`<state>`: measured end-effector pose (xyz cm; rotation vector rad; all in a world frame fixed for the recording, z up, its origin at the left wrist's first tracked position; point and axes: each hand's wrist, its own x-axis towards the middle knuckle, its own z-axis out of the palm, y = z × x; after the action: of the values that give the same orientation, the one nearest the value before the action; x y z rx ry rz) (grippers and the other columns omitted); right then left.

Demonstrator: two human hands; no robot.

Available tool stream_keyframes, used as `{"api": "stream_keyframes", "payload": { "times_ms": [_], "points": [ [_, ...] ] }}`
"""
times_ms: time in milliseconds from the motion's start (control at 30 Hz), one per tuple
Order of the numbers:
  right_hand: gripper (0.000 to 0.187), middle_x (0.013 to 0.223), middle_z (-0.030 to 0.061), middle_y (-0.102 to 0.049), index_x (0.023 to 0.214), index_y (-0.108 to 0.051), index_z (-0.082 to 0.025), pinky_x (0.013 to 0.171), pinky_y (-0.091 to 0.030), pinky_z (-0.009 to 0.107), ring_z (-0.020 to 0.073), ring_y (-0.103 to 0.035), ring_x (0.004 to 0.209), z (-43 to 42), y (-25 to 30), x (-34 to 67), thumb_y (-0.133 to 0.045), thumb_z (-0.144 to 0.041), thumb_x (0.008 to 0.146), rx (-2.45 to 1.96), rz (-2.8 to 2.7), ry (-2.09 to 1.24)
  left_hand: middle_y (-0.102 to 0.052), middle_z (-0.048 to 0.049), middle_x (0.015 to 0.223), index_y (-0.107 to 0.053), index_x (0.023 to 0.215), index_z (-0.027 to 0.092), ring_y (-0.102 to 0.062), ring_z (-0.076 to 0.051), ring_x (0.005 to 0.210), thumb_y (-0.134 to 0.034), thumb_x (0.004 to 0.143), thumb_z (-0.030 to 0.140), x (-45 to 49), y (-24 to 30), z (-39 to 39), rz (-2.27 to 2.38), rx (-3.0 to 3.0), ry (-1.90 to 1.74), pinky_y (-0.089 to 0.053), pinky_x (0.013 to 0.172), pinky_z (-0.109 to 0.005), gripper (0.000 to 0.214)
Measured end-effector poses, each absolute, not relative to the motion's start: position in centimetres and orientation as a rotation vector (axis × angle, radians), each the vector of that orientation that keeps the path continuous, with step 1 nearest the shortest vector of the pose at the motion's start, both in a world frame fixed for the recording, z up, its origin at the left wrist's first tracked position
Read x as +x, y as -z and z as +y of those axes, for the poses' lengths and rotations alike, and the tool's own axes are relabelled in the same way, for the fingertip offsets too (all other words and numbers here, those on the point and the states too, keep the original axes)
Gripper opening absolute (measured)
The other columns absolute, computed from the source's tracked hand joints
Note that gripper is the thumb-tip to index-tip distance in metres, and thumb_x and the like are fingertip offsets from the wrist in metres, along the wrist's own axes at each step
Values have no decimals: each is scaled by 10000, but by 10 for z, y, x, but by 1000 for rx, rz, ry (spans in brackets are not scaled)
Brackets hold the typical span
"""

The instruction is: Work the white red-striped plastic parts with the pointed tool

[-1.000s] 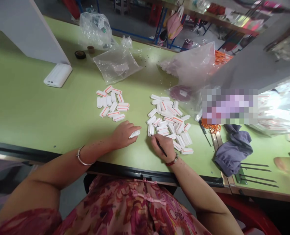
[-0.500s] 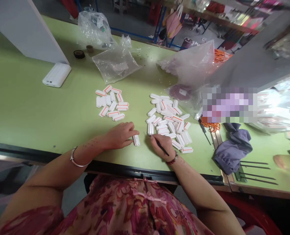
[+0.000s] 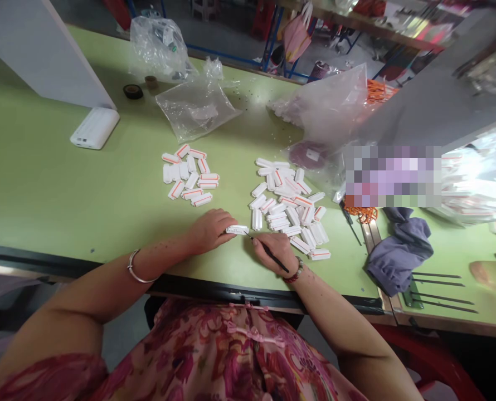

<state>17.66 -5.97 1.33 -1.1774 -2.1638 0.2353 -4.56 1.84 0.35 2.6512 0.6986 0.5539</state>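
Observation:
My left hand (image 3: 210,231) pinches one end of a small white plastic piece (image 3: 236,229), which lies sideways and shows a row of small dark marks on its upper face. My right hand (image 3: 275,252) is closed around a slim black pointed tool (image 3: 278,260); its fine tip meets the right end of the white piece. Whether the tool is tweezers or a pick, I cannot tell. Just beyond my right hand spreads a pile of similar white pieces (image 3: 290,206), some striped orange. A smaller group of white pieces (image 3: 189,175) lies beyond my left hand.
Clear plastic bags (image 3: 198,108) and a roll of black tape (image 3: 133,91) lie at the back. A white box-shaped device (image 3: 95,128) stands by the left grey panel (image 3: 47,50). To the right are a grey-purple cloth (image 3: 398,253), orange cords (image 3: 360,210) and several dark rods (image 3: 438,275).
The white piece in my left hand has turned from nearly upright to sideways and moved slightly away from me. The tip of the black tool has come from the pile to this piece.

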Motion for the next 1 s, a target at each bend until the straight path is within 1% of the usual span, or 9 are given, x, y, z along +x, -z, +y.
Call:
{"api": "stream_keyframes", "payload": {
  "times_ms": [200, 400, 567, 767, 1000],
  "points": [
    [279, 534, -19, -545, 714, -584, -182, 529, -336, 235, 93, -467, 480, -59, -12, 176, -437, -231, 946, -1223, -2161, -237, -639, -83, 892, -635, 1061, 141, -551, -187, 835, -438, 983, 359, -44, -1, 18, 647, 2607, -680, -429, 752, -303, 305],
    [295, 536, -18, -542, 693, -565, -187, 531, -327, 235, 92, -461, 483, -59, -12, 177, -423, -229, 948, -1258, -2150, -249, -684, -75, 922, -644, 1080, 147, -584, -180, 846, -470, 977, 345, -44, 1, 18, 658, 2604, -746, -446, 758, -304, 283],
    [313, 522, -23, -519, 661, -542, -192, 530, -320, 238, 93, -446, 479, -60, -13, 177, -425, -234, 948, -1275, -2145, -248, -697, -81, 943, -639, 1099, 146, -599, -175, 851, -466, 980, 335, -44, 2, 18, 638, 2587, -756, -463, 764, -299, 283],
    [312, 526, -19, -527, 657, -541, -193, 536, -327, 240, 96, -456, 484, -60, -12, 176, -426, -226, 945, -1268, -2140, -238, -690, -89, 945, -641, 1107, 146, -599, -175, 865, -455, 982, 328, -44, 2, 18, 649, 2573, -759, -475, 771, -297, 288],
    [299, 530, -14, -548, 690, -565, -193, 536, -341, 239, 101, -480, 487, -60, -13, 176, -417, -233, 948, -1262, -2123, -224, -682, -89, 934, -641, 1120, 152, -597, -173, 855, -451, 983, 327, -44, 4, 17, 657, 2583, -757, -477, 760, -292, 292]
  ]
}}
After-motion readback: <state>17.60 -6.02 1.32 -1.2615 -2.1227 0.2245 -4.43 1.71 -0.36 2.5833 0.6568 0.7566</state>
